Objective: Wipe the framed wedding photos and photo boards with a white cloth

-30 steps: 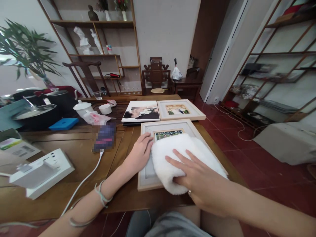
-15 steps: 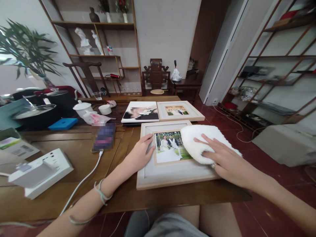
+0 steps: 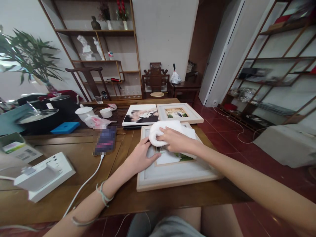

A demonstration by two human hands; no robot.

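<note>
A wooden picture frame (image 3: pixel 177 182) with a wide pale border lies flat near the table's front edge. My left hand (image 3: pixel 138 158) grips its left side, thumb over the inner border and fingers along the rim. My right hand (image 3: pixel 174 140) is closed on a folded white fluffy cloth (image 3: pixel 158 130), which it presses against the frame's upper left part. Cloth and hand cover most of the photo inside; a strip of white dress and green grass shows below them.
Behind lie another framed picture (image 3: pixel 195 114) and a white-edged photo panel (image 3: pixel 140 115). To the left are a phone (image 3: pixel 106 140) on a white cable, a power strip (image 3: pixel 53 174), a blue block (image 3: pixel 65 127), a lidded white pot (image 3: pixel 84 112) and a black pan (image 3: pixel 40 120).
My right hand has swept the cloth leftward across the frame, from its right side to the upper left, covering the couple in the photo. My left hand stays at the left edge.
</note>
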